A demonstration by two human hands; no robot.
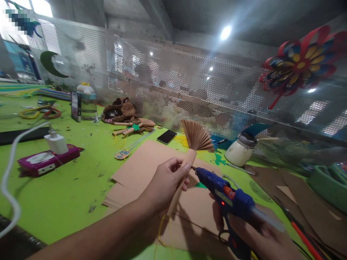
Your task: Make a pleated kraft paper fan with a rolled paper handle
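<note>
My left hand [169,177] is closed around a rolled brown paper tube [177,196], which slants up and away from me. Just past its upper end shows a pleated brown paper fan [197,135]; whether the two are joined I cannot tell. Yellow threads [162,231] hang from the tube's lower end. In my right hand [252,231] is a blue hot glue gun [230,193] with a red light lit and a clear glue stick at its back. Its nozzle meets or nearly meets the tube beside my left thumb. Brown paper sheets [146,159] lie beneath my hands.
A purple power strip [48,160] with a white plug and cable lies left. Behind are a phone [167,136], paper rolls with a green star [134,127] and a water jar [89,107]. A white jar [240,150] and green basket [328,186] stand right, before a perforated metal screen [173,83].
</note>
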